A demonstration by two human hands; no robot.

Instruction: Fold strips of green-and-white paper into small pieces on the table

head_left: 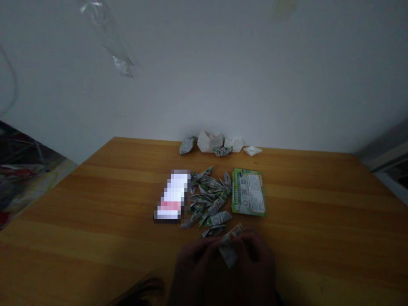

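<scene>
Between my two hands, near the front of the table, is a partly folded piece of printed paper (228,250). My left hand (194,261) pinches its left side, fingers closed. On its other side, my right hand (255,255) is closed on the same paper along the upper right. Just beyond my hands lies a loose pile of folded printed paper pieces (212,197), green, white and grey. A flat stack of green and white printed sheets (248,192) rests right of the pile. Shadow darkens both hands, so single fingers are hard to make out.
Left of the pile lies a phone (174,195) with a lit, blurred screen. Along the wall stand white folded paper shapes (209,141), a printed folded packet (187,145) and a small white paper boat (253,150). Clear plastic (108,38) hangs on the wall (223,76) above the wooden table (318,204).
</scene>
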